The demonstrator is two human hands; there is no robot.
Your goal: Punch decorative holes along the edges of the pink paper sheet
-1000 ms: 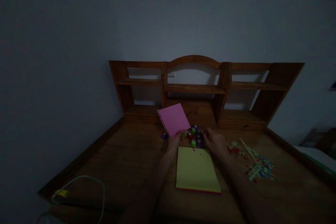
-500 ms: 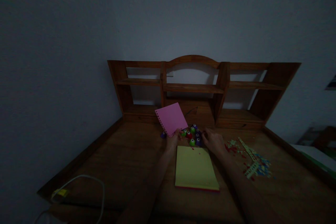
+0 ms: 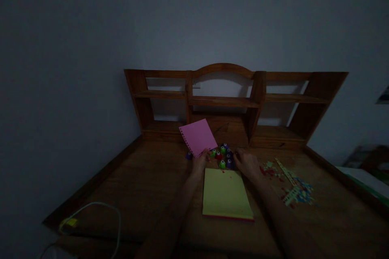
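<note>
My left hand [image 3: 200,162] pinches the lower corner of a pink paper sheet [image 3: 197,136] and holds it up tilted; small holes run along its left edge. My right hand [image 3: 246,163] rests at the right side of a cluster of small round craft punches [image 3: 223,156] in green, red and purple. Its fingers curl toward them, but the dim light hides whether they grip one. A yellow paper pad [image 3: 226,193] lies flat on the wooden desk [image 3: 146,186] just in front of both hands.
Coloured paper scraps and punched strips [image 3: 291,188] lie scattered to the right of the pad. A wooden shelf unit [image 3: 225,101] stands at the desk's back. A white cable with a yellow tag [image 3: 91,214] loops at the near left corner. The room is dark.
The view has shifted slightly, so everything sits a little left and higher than a second ago. Both hands stay where they were, the pink sheet still held up.
</note>
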